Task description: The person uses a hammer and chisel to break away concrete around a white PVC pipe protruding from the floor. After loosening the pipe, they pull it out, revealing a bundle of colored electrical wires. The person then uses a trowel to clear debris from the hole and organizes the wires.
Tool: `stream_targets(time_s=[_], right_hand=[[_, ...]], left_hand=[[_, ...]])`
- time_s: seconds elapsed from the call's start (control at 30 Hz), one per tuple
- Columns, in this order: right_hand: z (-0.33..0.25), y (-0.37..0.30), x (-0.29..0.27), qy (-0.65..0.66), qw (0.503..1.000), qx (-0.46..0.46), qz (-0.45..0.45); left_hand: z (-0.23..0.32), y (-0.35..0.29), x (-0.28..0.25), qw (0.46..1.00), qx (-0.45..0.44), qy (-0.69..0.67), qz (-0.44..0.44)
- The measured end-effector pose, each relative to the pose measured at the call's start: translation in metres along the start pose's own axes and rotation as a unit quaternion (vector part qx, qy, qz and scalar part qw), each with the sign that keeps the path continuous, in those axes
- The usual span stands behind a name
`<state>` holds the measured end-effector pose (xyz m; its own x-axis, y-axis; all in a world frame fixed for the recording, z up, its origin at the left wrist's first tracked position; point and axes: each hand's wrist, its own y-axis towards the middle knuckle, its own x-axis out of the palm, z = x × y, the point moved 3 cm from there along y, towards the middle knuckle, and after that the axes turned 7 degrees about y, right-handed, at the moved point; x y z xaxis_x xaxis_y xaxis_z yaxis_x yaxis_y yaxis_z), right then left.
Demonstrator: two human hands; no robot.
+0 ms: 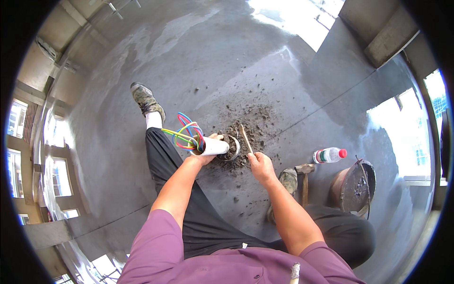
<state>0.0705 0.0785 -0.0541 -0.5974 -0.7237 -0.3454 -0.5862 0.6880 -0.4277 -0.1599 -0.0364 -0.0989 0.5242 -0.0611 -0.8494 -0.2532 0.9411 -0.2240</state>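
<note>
A short white pipe (216,147) lies tilted in my left hand (205,159), whose fingers wrap round it. Looped red, blue, yellow and green wires (188,128) stick out of its left end. The other end meets a round pale-rimmed collar (236,150) in the floor, with dark crumbly material inside. A slim wooden stick (245,137) is gripped at its near end by my right hand (261,166). Its far tip points over the loose dark rubble (257,122) scattered around the collar. Part of my left palm is hidden under the pipe.
A hammer (304,169) stands beside my right shoe (288,181). Farther right are a clear bottle (330,155) with a red cap and a bucket (339,185) holding dark grey material. My left leg stretches forward over the grey concrete floor (165,61). Walls with window openings stand at both sides.
</note>
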Motion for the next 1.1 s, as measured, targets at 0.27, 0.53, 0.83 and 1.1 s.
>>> stream_targets(time_s=[0.27, 0.53, 0.83, 1.1], right_hand=[[-0.01, -0.006, -0.007, -0.014, 1.0, 0.006, -0.009], [0.001, 0.001, -0.009, 0.004, 1.0, 0.004, 0.001], [0.0, 0.004, -0.01, 0.015, 1.0, 0.007, 0.011], [0.011, 0.006, -0.003, 0.013, 1.0, 0.014, 0.018]], left_hand=[[0.028, 0.0, -0.036, 0.985, -0.058, 0.162, -0.033], [0.013, 0.006, -0.022, 0.982, -0.024, 0.187, -0.032], [0.013, 0.002, -0.022, 0.945, -0.13, -0.298, -0.029], [0.027, 0.005, -0.048, 0.988, -0.011, 0.138, -0.067]])
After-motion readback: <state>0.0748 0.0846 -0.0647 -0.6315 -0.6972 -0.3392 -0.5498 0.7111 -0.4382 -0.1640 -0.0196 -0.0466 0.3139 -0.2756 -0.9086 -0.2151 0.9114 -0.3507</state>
